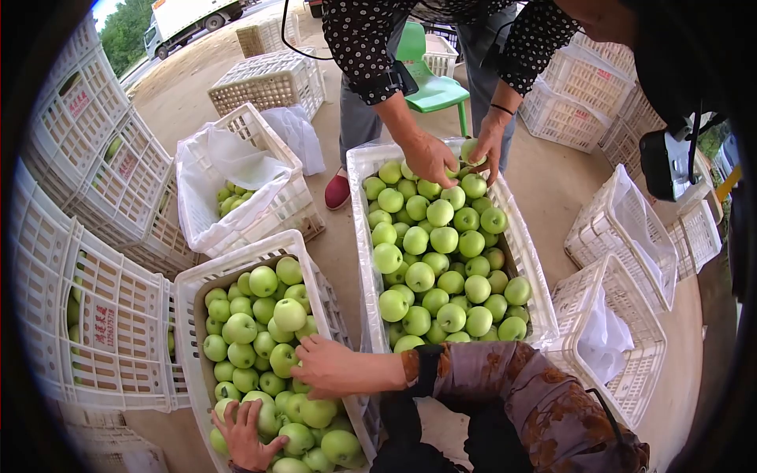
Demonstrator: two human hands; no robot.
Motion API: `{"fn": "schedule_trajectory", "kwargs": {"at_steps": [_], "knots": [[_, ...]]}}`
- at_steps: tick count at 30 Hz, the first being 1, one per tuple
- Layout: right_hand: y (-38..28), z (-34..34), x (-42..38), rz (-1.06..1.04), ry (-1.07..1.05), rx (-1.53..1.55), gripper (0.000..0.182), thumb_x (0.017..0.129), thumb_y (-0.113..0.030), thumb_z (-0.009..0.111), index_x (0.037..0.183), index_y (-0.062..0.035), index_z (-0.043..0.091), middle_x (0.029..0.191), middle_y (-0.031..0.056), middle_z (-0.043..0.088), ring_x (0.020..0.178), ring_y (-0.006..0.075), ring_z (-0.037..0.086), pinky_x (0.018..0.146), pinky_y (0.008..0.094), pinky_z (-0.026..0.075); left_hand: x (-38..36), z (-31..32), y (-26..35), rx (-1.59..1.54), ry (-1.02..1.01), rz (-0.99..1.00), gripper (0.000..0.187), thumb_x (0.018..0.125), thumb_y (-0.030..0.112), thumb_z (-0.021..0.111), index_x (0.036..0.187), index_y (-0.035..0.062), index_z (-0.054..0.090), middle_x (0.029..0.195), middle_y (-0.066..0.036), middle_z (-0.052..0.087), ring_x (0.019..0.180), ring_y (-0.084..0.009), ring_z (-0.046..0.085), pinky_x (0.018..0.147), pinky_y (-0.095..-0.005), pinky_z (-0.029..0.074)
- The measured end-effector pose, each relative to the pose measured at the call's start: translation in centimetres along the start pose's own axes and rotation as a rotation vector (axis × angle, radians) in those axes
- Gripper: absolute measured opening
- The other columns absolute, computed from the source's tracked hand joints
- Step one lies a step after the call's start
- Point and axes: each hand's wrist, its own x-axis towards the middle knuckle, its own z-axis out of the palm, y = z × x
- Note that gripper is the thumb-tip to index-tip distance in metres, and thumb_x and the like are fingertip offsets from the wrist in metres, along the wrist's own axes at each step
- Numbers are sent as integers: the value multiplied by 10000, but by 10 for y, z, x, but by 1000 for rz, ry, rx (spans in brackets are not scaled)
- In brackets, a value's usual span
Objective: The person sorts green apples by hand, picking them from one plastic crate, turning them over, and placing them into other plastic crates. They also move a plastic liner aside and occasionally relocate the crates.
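Observation:
Green apples (262,281) fill a white plastic crate (184,315) in front of me. My left hand (248,436) lies over the apples at the crate's near left, fingers spread and touching them. Further right, my right hand (335,367) reaches in across the crate's right side. Its fingers are apart, with their tips against a green apple (284,360); the palm side is hidden. Beside this crate stands a larger, lined crate (536,296) full of green apples (440,213). Another person's hands (432,160) touch apples at its far end.
Stacked white crates (102,331) rise close on the left. A lined crate (296,189) with some apples stands behind mine. Crates with liners (607,339) stand on the right. A green chair (434,88) is behind the other person, and a truck (185,24) is in the distance.

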Motion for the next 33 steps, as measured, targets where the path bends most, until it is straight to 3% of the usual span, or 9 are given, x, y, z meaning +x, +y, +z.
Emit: {"fn": "schedule_trajectory", "kwargs": {"at_steps": [2, 5, 6, 8, 16, 17, 20, 26, 33], "knots": [[20, -68, -16, 40, -124, 125, 368, 811, -361, 674, 934, -24, 591, 899, 119, 613, 928, 294, 583, 772, 397, 457, -3, 0, -3, 7, 8, 4, 864, 643, 726, 603, 1235, 101, 527, 1172, -84, 541, 1218, -341, 386, 1069, -678, 83], [86, -186, -67, 489, -270, -24, 358, 854, -256, 547, 647, 35, 565, 597, 222, 531, 603, 411, 560, 582, 482, 438, -2, -1, -1, 7, 26, 13, 860, 635, 714, 617, 1229, 98, 532, 1172, -86, 542, 1217, -344, 386, 1070, -678, 84], [115, -213, -85, 668, -279, -171, 276, 806, -211, 549, 753, 37, 657, 718, 216, 638, 687, 395, 630, 614, 456, 497, -1, 1, 0, -4, 31, 7, 860, 635, 714, 617, 1229, 98, 532, 1172, -86, 542, 1217, -344, 386, 1070, -678, 84], [240, -199, -138, 845, -14, -275, 170, 724, -106, 568, 747, 27, 672, 666, 171, 653, 672, 339, 661, 587, 409, 506, -1, -1, 1, -2, 21, -13, 856, 627, 707, 628, 1220, 95, 539, 1171, -90, 542, 1217, -347, 385, 1071, -678, 87], [267, -174, -171, 1227, -208, -228, 164, 717, -100, 571, 754, 16, 681, 700, 167, 670, 688, 328, 671, 584, 406, 511, -1, -2, 1, -12, 17, -19, 862, 671, 750, 574, 1219, 86, 539, 1148, -100, 555, 1217, -346, 389, 1081, -673, 83], [255, -176, -173, 1148, -299, -294, 283, 816, -255, 597, 964, -21, 655, 858, 196, 661, 819, 338, 647, 691, 437, 508, -1, -2, 0, -3, 16, -17, 862, 675, 753, 570, 1219, 84, 538, 1146, -101, 556, 1218, -347, 390, 1083, -672, 80], [203, -168, -177, 847, -118, -62, 350, 841, -296, 601, 1078, -40, 621, 913, 198, 661, 871, 362, 629, 757, 452, 490, 0, -3, 2, -6, 15, -23, 862, 681, 754, 568, 1223, 85, 537, 1148, -102, 558, 1223, -348, 388, 1089, -668, 71], [42, -162, -158, 407, -553, 278, 414, 877, -310, 616, 1195, -55, 541, 921, 174, 645, 892, 366, 615, 752, 458, 485, -1, -3, 1, -9, 12, -20, 861, 669, 741, 596, 1230, 91, 542, 1159, -96, 560, 1229, -341, 388, 1090, -666, 69], [16, -116, -143, 277, -540, 132, 396, 889, -306, 601, 1186, -59, 514, 841, 150, 579, 826, 348, 617, 689, 454, 491, -2, -4, 1, -14, 12, -26, 837, 661, 698, 633, 1231, 91, 542, 1185, -91, 552, 1233, -339, 386, 1093, -662, 73]]}}
